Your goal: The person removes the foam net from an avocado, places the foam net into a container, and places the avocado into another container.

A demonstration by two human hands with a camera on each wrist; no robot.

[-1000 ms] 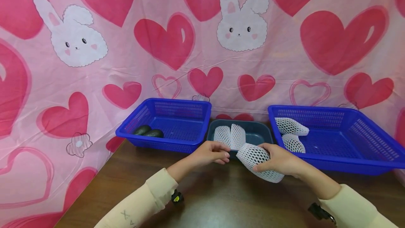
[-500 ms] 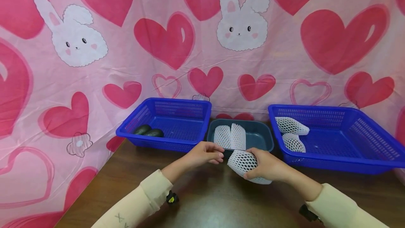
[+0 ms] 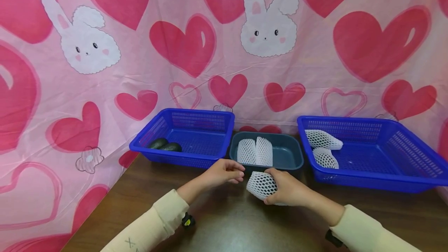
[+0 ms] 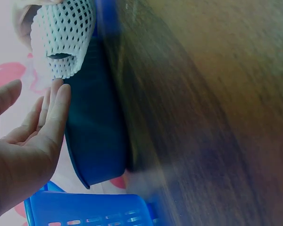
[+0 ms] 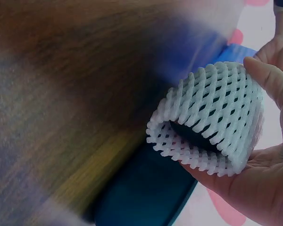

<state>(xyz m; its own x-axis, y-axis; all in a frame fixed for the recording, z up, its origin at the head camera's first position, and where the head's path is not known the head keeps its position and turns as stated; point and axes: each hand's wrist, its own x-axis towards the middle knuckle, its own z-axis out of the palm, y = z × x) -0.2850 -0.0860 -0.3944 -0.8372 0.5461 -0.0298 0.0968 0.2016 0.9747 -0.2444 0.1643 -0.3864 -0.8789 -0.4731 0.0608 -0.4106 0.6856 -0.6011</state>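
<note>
My right hand [image 3: 289, 189] grips a white foam net sleeve [image 3: 260, 185] just in front of the dark tray [image 3: 288, 164]. Through its open end in the right wrist view, a dark rounded avocado [image 5: 193, 136] shows inside the net. My left hand [image 3: 222, 173] is held to the left of the sleeve, fingers loosely extended and holding nothing. In the left wrist view its fingertips [image 4: 61, 92] come right up near the sleeve's end. Two more white net-covered pieces [image 3: 264, 151] stand side by side in the tray's left half.
On the left, a blue basket [image 3: 196, 158] contains two dark avocados [image 3: 170, 147]. Another blue basket [image 3: 381, 178], at the right, holds two white foam nets [image 3: 324, 158] along its left side. Behind everything hangs a pink heart-patterned cloth [image 3: 224, 57]. The table [image 3: 231, 224] is brown wood.
My right hand has carried the net sleeve leftward and slightly down, away from the right basket. My left hand has shifted a little left.
</note>
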